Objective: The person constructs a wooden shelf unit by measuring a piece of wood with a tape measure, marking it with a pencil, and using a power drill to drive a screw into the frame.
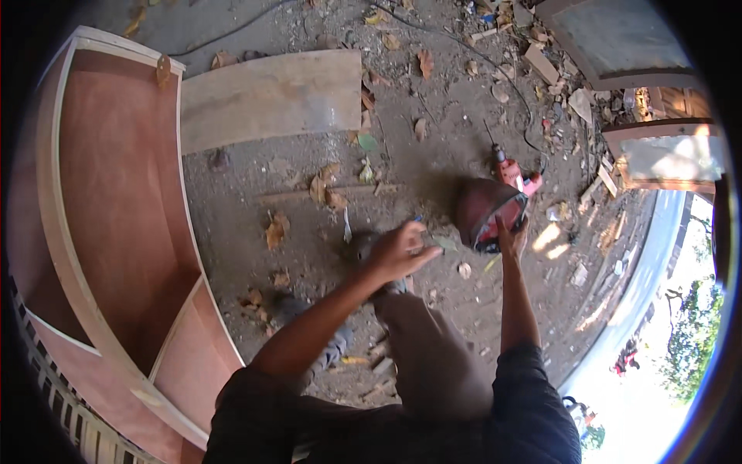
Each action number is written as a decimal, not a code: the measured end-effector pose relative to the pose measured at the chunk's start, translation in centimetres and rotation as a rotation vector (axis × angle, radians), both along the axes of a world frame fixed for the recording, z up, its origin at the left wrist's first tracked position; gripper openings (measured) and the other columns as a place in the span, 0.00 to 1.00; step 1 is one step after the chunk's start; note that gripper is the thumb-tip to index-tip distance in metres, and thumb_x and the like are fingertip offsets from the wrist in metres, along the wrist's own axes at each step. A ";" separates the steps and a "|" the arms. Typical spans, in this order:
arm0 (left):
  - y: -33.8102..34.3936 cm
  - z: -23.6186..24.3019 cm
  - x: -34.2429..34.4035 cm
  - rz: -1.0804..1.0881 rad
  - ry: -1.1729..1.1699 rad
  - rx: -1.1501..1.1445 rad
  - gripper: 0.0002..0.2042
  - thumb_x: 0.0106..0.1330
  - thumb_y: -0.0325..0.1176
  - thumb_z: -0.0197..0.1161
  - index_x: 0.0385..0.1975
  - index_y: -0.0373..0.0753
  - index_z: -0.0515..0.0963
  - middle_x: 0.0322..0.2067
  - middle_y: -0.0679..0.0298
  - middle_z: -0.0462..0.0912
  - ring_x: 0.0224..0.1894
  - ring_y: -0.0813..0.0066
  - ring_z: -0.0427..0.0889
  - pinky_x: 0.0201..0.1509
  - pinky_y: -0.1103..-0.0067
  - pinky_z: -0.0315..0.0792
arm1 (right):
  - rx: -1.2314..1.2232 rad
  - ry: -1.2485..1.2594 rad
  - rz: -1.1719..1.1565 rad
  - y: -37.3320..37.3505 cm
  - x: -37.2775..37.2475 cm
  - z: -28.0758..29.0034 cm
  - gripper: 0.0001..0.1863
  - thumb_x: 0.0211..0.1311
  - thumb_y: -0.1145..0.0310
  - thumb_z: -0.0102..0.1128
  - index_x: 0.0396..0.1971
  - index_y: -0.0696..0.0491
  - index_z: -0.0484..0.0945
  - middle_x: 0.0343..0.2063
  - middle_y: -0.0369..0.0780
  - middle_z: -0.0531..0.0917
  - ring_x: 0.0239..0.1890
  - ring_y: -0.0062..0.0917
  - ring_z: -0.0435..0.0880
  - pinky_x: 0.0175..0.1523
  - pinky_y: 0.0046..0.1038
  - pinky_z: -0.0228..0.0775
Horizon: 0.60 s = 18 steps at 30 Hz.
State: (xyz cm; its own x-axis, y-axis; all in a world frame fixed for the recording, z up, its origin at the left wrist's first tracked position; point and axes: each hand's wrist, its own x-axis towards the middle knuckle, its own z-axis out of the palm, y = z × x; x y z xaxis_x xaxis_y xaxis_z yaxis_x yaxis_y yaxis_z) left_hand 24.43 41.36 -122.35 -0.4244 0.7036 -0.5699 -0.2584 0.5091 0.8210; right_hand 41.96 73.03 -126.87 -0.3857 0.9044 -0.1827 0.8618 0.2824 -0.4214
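Note:
My right hand (512,236) grips the rim of a dark red, bucket-like container (479,207), its fingers partly hidden by the rim. The container is tilted, with its mouth toward that hand; what lies inside is hard to make out. To its left, my left hand (398,251) is held in the air with the thumb apart from the bent fingers. A small blue spot shows at its fingertips, too small to name. Just beyond the container, a red power drill (516,175) with a long bit lies on the ground.
A reddish wooden cabinet carcass (116,155) with a divider stands at the left. A plywood board (270,100) lies beyond it on dirt with dry leaves. A black cable (495,68) runs across the far ground. Framed panels (618,39) and wood scraps lie at the right.

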 end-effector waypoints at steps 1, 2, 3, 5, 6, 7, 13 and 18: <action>3.6 -1.7 0.5 -0.040 0.031 0.008 0.39 0.60 0.56 0.73 0.62 0.33 0.67 0.44 0.50 0.85 0.44 0.61 0.88 0.50 0.68 0.80 | 0.046 0.022 0.022 -0.3 -0.6 -0.6 0.43 0.54 0.45 0.74 0.62 0.58 0.71 0.50 0.54 0.83 0.53 0.45 0.83 0.58 0.41 0.73; 6.7 -3.1 1.2 -0.074 0.069 -0.051 0.41 0.61 0.57 0.73 0.65 0.34 0.63 0.45 0.48 0.85 0.44 0.55 0.88 0.47 0.66 0.80 | 0.066 0.016 -0.002 -0.9 -1.1 -0.9 0.38 0.56 0.48 0.73 0.60 0.56 0.74 0.45 0.54 0.85 0.49 0.46 0.85 0.54 0.42 0.75; 9.2 -4.1 2.1 0.045 0.218 -0.010 0.38 0.61 0.53 0.73 0.62 0.33 0.66 0.43 0.47 0.85 0.42 0.51 0.88 0.46 0.64 0.80 | 0.078 -0.026 -0.057 -1.5 -1.8 -1.2 0.33 0.58 0.50 0.71 0.58 0.55 0.76 0.41 0.55 0.86 0.45 0.48 0.87 0.51 0.42 0.77; 11.8 -6.4 2.8 0.143 0.371 0.036 0.31 0.62 0.47 0.72 0.57 0.32 0.70 0.40 0.43 0.84 0.41 0.46 0.87 0.44 0.62 0.79 | 0.219 0.112 0.138 -3.1 -3.4 -1.2 0.19 0.62 0.55 0.68 0.43 0.55 0.81 0.28 0.53 0.85 0.32 0.50 0.86 0.37 0.46 0.74; 12.6 -7.7 1.9 0.124 0.357 0.058 0.29 0.62 0.45 0.71 0.55 0.31 0.71 0.38 0.42 0.84 0.40 0.45 0.86 0.44 0.61 0.79 | 0.238 0.091 0.170 -3.7 -4.2 -0.5 0.18 0.62 0.55 0.68 0.41 0.55 0.81 0.28 0.54 0.84 0.31 0.51 0.85 0.36 0.46 0.73; 12.6 -8.4 1.2 0.075 0.305 0.045 0.26 0.62 0.42 0.70 0.52 0.30 0.73 0.37 0.40 0.84 0.40 0.43 0.86 0.43 0.60 0.79 | 0.227 0.048 0.167 -4.4 -4.9 0.5 0.17 0.63 0.56 0.68 0.39 0.56 0.81 0.27 0.54 0.83 0.29 0.51 0.84 0.35 0.46 0.72; 5.4 -4.6 -3.8 0.337 0.379 0.174 0.11 0.61 0.35 0.65 0.40 0.37 0.78 0.27 0.49 0.83 0.30 0.50 0.85 0.36 0.61 0.75 | -0.071 0.372 0.316 -7.8 -11.4 7.3 0.12 0.64 0.67 0.65 0.38 0.62 0.82 0.28 0.47 0.84 0.31 0.27 0.82 0.40 0.33 0.74; -0.5 -4.7 -6.6 0.404 0.452 -0.186 0.16 0.60 0.37 0.64 0.45 0.37 0.78 0.32 0.47 0.85 0.38 0.48 0.86 0.45 0.61 0.78 | -0.159 0.353 0.496 -11.0 -17.6 4.3 0.11 0.59 0.68 0.67 0.37 0.59 0.83 0.30 0.53 0.86 0.34 0.38 0.89 0.41 0.37 0.76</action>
